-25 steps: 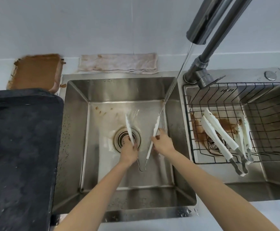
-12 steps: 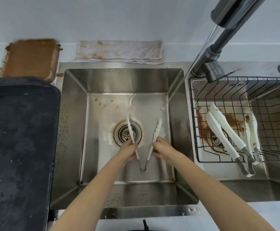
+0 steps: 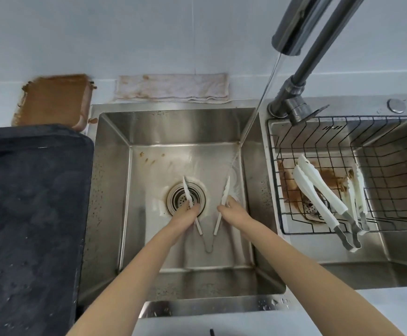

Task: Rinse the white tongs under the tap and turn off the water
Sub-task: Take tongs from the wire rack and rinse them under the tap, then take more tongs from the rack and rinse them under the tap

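The tongs [image 3: 208, 214] are spread in a V between the two hands, low in the sink [image 3: 115, 190], hinge end pointing back toward the person and the white tips pointing away. The left hand [image 3: 187, 212] pinches the left arm of the tongs, its tip reaching out past the fingers over the drain [image 3: 185, 198]. The right hand [image 3: 231, 210] grips the right arm the same way, fingers curled round it. Water [image 3: 258, 117] falls in a thin slanted stream from the tap [image 3: 292, 32] (still running) and lands just beyond the right hand, close by the right tip; whether it touches the tip I cannot tell. To the right of the right hand, a wire rack [image 3: 277, 190] holds more white tongs [image 3: 318, 197]. Left of the left hand lies a dark tray [image 3: 27, 214]. Beyond both hands, behind the sink, lies a stained cloth [image 3: 173, 88].
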A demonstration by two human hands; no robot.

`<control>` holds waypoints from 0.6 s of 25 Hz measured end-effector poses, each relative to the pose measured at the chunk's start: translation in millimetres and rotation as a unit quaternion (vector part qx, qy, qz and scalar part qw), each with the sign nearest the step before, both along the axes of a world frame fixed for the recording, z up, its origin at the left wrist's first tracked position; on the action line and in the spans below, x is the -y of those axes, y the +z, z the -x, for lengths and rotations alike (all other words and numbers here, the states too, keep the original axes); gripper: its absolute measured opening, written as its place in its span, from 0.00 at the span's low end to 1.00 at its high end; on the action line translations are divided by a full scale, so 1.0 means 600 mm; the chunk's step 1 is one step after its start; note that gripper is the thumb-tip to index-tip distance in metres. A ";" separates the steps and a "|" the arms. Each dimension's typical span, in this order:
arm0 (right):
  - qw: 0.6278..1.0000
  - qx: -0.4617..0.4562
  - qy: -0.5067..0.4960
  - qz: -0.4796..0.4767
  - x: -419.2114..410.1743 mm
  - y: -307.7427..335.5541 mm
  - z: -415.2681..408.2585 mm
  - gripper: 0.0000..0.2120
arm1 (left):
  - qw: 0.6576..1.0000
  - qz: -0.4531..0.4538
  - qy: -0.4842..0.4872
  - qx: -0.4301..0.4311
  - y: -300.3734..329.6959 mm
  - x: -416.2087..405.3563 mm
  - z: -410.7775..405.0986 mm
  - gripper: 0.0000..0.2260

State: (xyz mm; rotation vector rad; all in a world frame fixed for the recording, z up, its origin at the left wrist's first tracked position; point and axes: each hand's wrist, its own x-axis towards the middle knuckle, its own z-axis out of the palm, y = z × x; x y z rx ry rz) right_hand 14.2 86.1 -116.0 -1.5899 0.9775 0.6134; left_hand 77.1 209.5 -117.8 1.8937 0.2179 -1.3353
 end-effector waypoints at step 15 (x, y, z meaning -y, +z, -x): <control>0.958 0.198 0.047 0.201 0.114 0.215 0.084 0.26 | 0.865 -0.004 -0.328 0.379 0.209 0.107 0.031 0.26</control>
